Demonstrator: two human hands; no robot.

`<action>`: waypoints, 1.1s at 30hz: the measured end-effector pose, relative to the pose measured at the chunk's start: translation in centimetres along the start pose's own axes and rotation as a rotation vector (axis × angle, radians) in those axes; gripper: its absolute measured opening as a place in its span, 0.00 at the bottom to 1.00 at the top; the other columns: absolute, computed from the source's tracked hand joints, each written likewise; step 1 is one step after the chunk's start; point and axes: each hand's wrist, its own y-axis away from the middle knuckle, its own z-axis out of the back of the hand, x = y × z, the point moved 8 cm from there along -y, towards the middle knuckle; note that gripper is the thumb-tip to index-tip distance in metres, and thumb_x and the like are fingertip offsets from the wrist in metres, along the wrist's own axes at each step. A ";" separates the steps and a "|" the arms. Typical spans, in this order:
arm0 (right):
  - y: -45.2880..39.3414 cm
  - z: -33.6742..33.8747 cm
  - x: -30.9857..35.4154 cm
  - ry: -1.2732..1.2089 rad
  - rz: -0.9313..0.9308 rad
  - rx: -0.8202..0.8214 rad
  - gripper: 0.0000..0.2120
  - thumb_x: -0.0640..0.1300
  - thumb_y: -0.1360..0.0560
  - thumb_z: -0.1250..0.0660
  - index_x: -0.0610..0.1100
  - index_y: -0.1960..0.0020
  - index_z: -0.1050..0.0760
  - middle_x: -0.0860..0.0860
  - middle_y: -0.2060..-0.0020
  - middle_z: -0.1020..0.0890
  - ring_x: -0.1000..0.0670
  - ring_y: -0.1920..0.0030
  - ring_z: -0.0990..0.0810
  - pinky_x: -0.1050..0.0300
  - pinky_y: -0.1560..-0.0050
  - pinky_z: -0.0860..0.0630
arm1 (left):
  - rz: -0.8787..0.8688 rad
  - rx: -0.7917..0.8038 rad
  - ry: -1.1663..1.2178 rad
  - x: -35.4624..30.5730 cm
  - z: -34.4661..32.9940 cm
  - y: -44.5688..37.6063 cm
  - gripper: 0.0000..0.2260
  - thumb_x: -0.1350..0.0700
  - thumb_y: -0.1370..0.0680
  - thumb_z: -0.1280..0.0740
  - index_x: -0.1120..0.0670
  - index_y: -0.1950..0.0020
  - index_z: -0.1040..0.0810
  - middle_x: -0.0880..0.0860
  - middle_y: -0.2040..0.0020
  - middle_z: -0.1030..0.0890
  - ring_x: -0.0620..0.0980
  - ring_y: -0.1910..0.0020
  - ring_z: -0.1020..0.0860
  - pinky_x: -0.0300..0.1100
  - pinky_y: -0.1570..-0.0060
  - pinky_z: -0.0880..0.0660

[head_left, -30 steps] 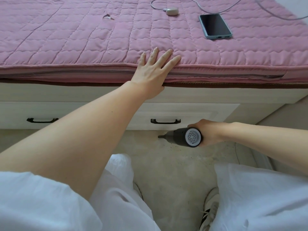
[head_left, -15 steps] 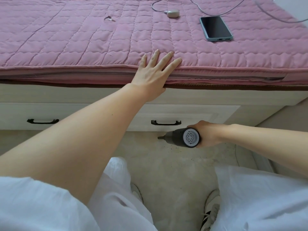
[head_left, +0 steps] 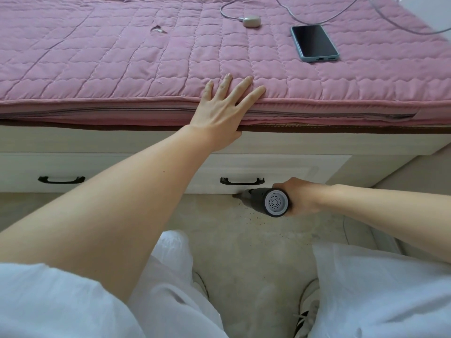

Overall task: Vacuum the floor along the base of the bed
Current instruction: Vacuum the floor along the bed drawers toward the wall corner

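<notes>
My right hand [head_left: 301, 200] grips a small dark handheld vacuum [head_left: 264, 202] with a grey vented rear cap. Its nozzle tip [head_left: 236, 195] points left and touches the beige floor [head_left: 244, 240] right at the foot of the white bed base [head_left: 280, 167], under a black drawer handle [head_left: 242, 181]. Dark crumbs [head_left: 256, 218] lie on the floor just below the vacuum. My left hand [head_left: 223, 113] lies flat with fingers spread on the edge of the pink quilted mattress [head_left: 122, 69].
A phone [head_left: 314, 43], a small white charger puck [head_left: 251, 21] and cables lie on the mattress. A second drawer handle [head_left: 61, 179] is at the left. My white-trousered legs and a shoe [head_left: 306, 311] stand on the floor close to the bed.
The vacuum and my right hand have shifted slightly left along the bed base. My left hand stays pressed on the mattress edge.
</notes>
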 end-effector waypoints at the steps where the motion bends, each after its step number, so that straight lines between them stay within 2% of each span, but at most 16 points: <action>1: 0.2 0.1 -0.3 -0.004 -0.008 -0.005 0.18 0.50 0.32 0.28 0.54 0.45 0.29 0.54 0.53 0.21 0.49 0.52 0.20 0.51 0.51 0.20 | 0.002 0.003 0.002 0.0 0.0 0.0 0.42 0.51 0.25 0.30 0.45 0.20 0.56 0.52 0.20 0.53 0.63 0.22 0.52 0.64 0.27 0.51; 6: 0.9 0.2 -1.1 -0.025 -0.026 -0.006 0.18 0.48 0.32 0.28 0.51 0.44 0.28 0.52 0.51 0.20 0.49 0.51 0.20 0.55 0.51 0.22 | 0.014 0.009 0.003 0.0 -0.1 -0.2 0.43 0.51 0.25 0.30 0.44 0.20 0.57 0.52 0.20 0.53 0.63 0.22 0.53 0.64 0.27 0.51; 14: 2.3 0.4 -1.6 -0.028 -0.034 0.030 0.19 0.47 0.32 0.28 0.53 0.43 0.27 0.54 0.51 0.20 0.51 0.51 0.21 0.55 0.49 0.21 | 0.014 0.019 0.012 -0.3 -0.1 -0.6 0.44 0.50 0.26 0.29 0.44 0.21 0.57 0.53 0.20 0.53 0.64 0.22 0.53 0.65 0.26 0.52; 21: 2.2 0.6 -2.0 -0.071 -0.032 -0.017 0.20 0.45 0.33 0.29 0.52 0.42 0.27 0.53 0.51 0.19 0.51 0.51 0.20 0.55 0.49 0.21 | 0.011 0.019 0.008 -0.7 -0.2 -0.9 0.44 0.49 0.26 0.29 0.43 0.21 0.57 0.52 0.20 0.54 0.65 0.22 0.53 0.67 0.27 0.51; 26: 1.5 0.2 -1.6 -0.063 0.007 -0.015 0.16 0.46 0.33 0.29 0.55 0.48 0.30 0.54 0.53 0.20 0.50 0.53 0.21 0.55 0.51 0.21 | 0.010 0.019 0.005 -0.8 -0.2 -0.9 0.44 0.49 0.25 0.29 0.44 0.21 0.58 0.52 0.20 0.54 0.64 0.22 0.54 0.67 0.27 0.51; 30: 1.5 0.5 -1.2 -0.074 0.007 -0.003 0.17 0.45 0.33 0.28 0.54 0.47 0.28 0.55 0.54 0.20 0.51 0.53 0.21 0.57 0.52 0.22 | 0.011 0.017 0.007 -0.8 -0.2 -0.9 0.44 0.48 0.26 0.29 0.44 0.21 0.57 0.52 0.20 0.53 0.64 0.22 0.54 0.67 0.27 0.51; 33: 1.9 0.6 -1.3 -0.068 -0.014 0.016 0.19 0.46 0.34 0.27 0.52 0.45 0.26 0.54 0.52 0.19 0.52 0.52 0.20 0.54 0.50 0.20 | 0.013 0.017 0.005 -0.7 -0.2 -0.9 0.44 0.48 0.26 0.29 0.44 0.21 0.57 0.52 0.20 0.53 0.64 0.22 0.54 0.67 0.27 0.51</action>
